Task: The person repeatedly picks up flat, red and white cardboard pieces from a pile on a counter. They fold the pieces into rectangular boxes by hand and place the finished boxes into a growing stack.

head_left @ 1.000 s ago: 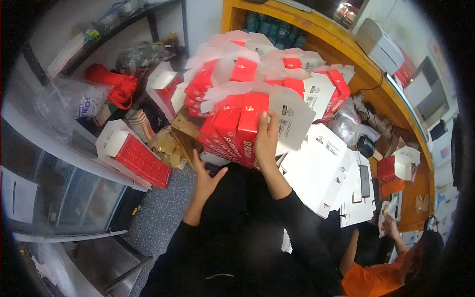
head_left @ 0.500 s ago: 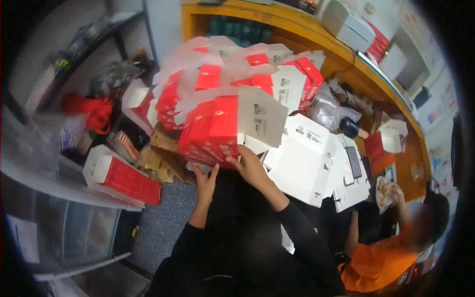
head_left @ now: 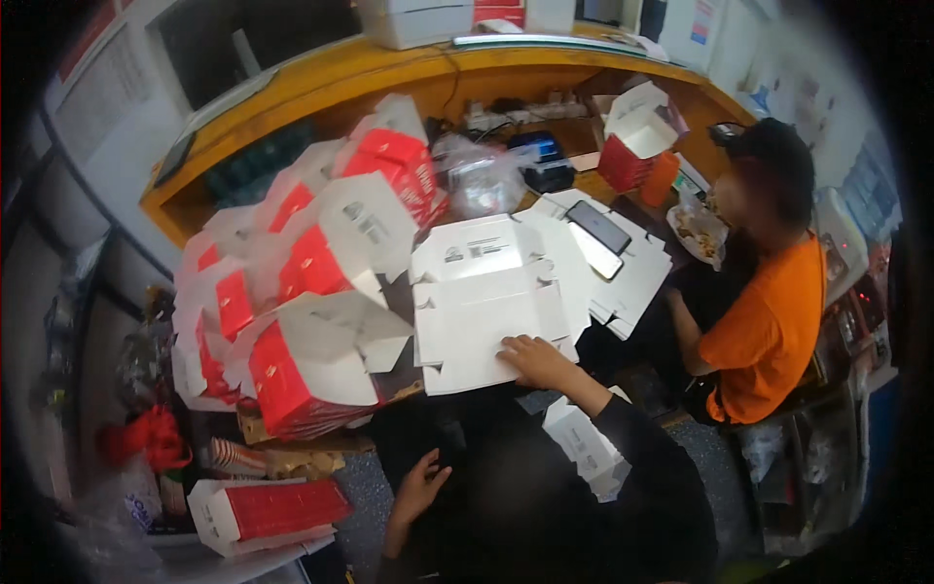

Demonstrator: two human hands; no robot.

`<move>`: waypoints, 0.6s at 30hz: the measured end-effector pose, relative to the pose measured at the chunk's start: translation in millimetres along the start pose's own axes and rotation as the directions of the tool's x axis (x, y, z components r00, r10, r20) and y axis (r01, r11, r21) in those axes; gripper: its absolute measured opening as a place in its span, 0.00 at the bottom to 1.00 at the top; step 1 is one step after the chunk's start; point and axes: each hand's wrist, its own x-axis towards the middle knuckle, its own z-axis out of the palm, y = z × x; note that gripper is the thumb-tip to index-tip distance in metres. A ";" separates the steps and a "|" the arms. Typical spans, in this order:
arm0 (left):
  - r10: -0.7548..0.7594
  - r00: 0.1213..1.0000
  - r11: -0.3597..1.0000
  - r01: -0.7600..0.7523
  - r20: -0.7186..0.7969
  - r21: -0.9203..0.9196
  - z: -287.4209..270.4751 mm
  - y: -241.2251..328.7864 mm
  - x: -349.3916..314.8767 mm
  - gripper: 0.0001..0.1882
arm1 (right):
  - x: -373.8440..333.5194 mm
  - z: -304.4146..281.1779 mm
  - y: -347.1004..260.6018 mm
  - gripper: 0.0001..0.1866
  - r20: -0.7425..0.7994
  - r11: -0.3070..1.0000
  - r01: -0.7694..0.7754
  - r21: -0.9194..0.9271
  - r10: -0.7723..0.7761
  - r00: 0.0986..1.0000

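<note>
A stack of flat white box blanks point(head_left: 491, 321) with fold lines and side tabs lies on the table in front of me. My right hand point(head_left: 535, 362) rests on the front edge of the top blank, fingers stretched out over it. Lower down, my left hand point(head_left: 420, 487) hangs short of the table, its fingers apart and holding nothing. To the left stands a red folded box point(head_left: 297, 389) with its white lid flap raised, apart from both hands. Several similar red boxes point(head_left: 316, 261), with translucent liner paper sticking up, crowd behind it.
A phone point(head_left: 598, 226) lies on more flat blanks at right. Beyond are a clear plastic bag point(head_left: 482, 175) and an open red box point(head_left: 623, 161). A person in an orange shirt point(head_left: 769, 321) sits at right by a food bag point(head_left: 699, 234). Red box point(head_left: 287, 511) at lower left.
Both hands have let go of the red box, which now stands with the others. My right hand moved right onto the flat blanks; my left hand drew back. The view turned right.
</note>
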 end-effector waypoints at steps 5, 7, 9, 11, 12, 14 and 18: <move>0.363 0.928 0.913 -0.371 0.077 0.167 18.1 92.0 28.2 0.25 | -1.2 -5.8 10.3 0.14 0.015 0.995 0.098 -0.023 -0.098 0.995; 0.435 0.894 0.879 -0.448 0.111 0.163 22.5 101.4 31.2 0.24 | -9.6 -7.6 14.3 0.12 0.018 0.996 0.090 -0.023 -0.089 0.996; 0.442 0.886 0.871 -0.461 0.142 0.170 23.2 106.4 33.5 0.24 | -14.4 -22.1 17.0 0.10 -0.028 0.995 0.104 -0.014 -0.104 0.994; 0.399 0.907 0.894 -0.417 0.133 0.164 23.2 89.1 36.6 0.24 | -10.4 -29.1 20.9 0.09 0.002 0.993 0.116 -0.006 -0.116 0.993; 0.376 0.916 0.904 -0.395 0.140 0.160 22.8 81.7 38.4 0.24 | -10.2 -31.7 22.0 0.09 0.017 0.994 0.111 0.000 -0.111 0.994; 0.317 0.935 0.917 -0.345 0.160 0.202 20.4 70.0 40.5 0.23 | -5.3 -33.6 23.5 0.11 0.108 0.995 0.100 -0.007 -0.099 0.989; 0.274 0.943 0.914 -0.317 0.191 0.254 16.8 69.6 39.7 0.23 | 11.1 -37.5 36.6 0.19 0.309 0.991 0.103 0.082 -0.124 0.943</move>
